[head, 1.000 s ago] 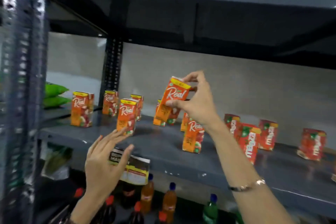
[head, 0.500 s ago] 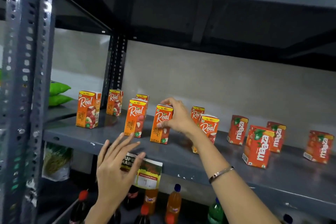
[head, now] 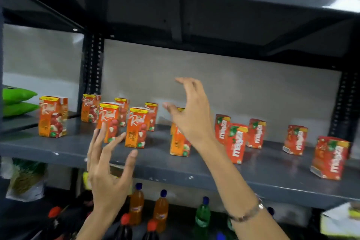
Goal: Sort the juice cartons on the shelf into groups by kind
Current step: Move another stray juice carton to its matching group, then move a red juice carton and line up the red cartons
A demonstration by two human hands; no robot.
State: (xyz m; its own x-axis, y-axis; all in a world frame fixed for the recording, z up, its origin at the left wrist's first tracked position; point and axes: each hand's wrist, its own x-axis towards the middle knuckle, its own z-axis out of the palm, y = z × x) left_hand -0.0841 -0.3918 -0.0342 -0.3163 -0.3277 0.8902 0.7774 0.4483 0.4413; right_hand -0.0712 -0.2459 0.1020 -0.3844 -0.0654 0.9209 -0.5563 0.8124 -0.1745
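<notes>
My hands hold nothing: left hand [head: 106,163] and right hand [head: 191,117] are spread wide. Orange cartons [head: 136,127] stand left, red cartons [head: 236,142] right, so kinds stay apart.

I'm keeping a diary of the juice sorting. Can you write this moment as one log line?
left hand: open, empty | right hand: open, empty | Real cartons: left on shelf | Maaza cartons: right

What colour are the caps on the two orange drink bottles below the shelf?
Blue, on both orange bottles; the head view shows it.
</notes>
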